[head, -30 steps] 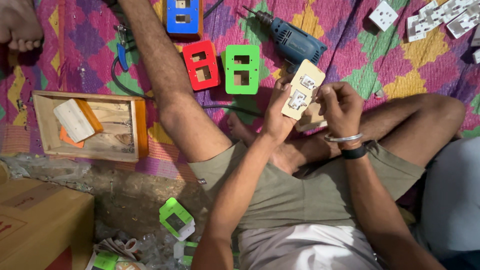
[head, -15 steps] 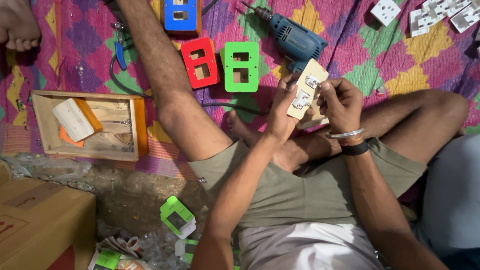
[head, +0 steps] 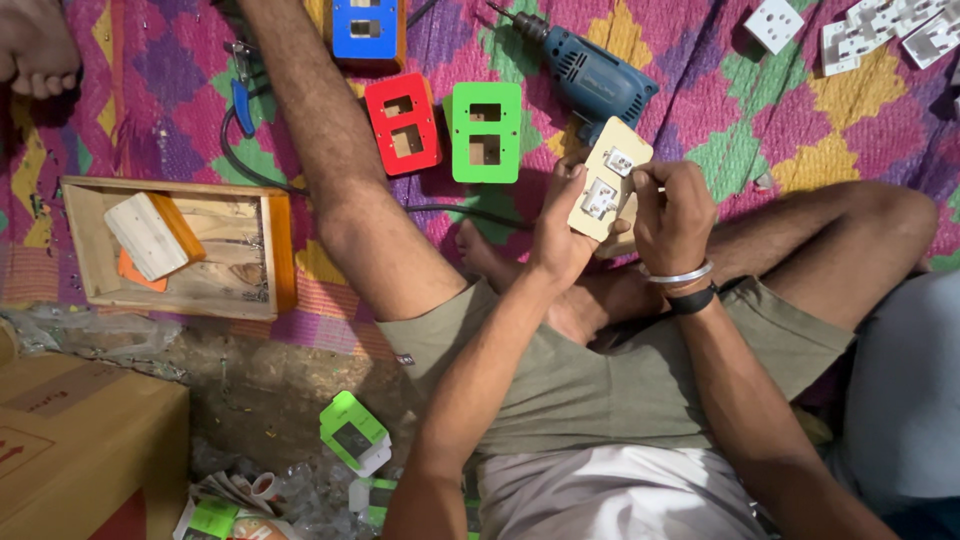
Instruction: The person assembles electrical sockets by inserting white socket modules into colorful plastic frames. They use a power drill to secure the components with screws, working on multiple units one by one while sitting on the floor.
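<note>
Forearms reach out from the bottom of the view over the person's crossed legs, and both hands meet at a cream switch plate held up above the lap. The left hand is closed on the plate's lower left edge, thumb on the face and fingers behind, bearing most of it. The right hand, wrist bent and wearing a bangle and a dark band, pinches the plate's right edge near the upper white insert; what its fingertips do there is too small to tell. The plate's long axis runs from lower left to upper right, tilted away from the person, with two white inserts set along it. It lies between the two hands, touching both, and the left is the steadier hold.

Beyond the hands, on the patterned cloth, a blue drill lies just past the plate's top end. Left of it sit a green plate and a red plate side by side, with a blue one by the cloth's far edge. White sockets are scattered at the far right corner. A wooden tray rests at the cloth's left edge.
</note>
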